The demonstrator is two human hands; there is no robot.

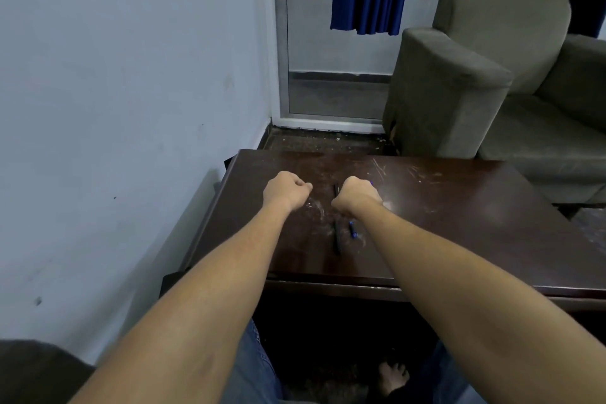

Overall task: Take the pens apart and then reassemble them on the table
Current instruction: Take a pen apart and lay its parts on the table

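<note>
Your left hand (286, 188) is curled into a fist above the dark brown scratched wooden desk (459, 223), and your right hand (359, 195) is closed too, seemingly around a pen part with a hint of blue at its far edge; whether either really grips anything cannot be told. Keep both fists low over the desk and pull straight along the pen's axis, so small pieces drop beside the slim black pen barrel (337, 241) and short blue pen piece (352, 229) lying near your wrists. Another thin black piece (336, 190) between your fists is partly hidden.
</note>
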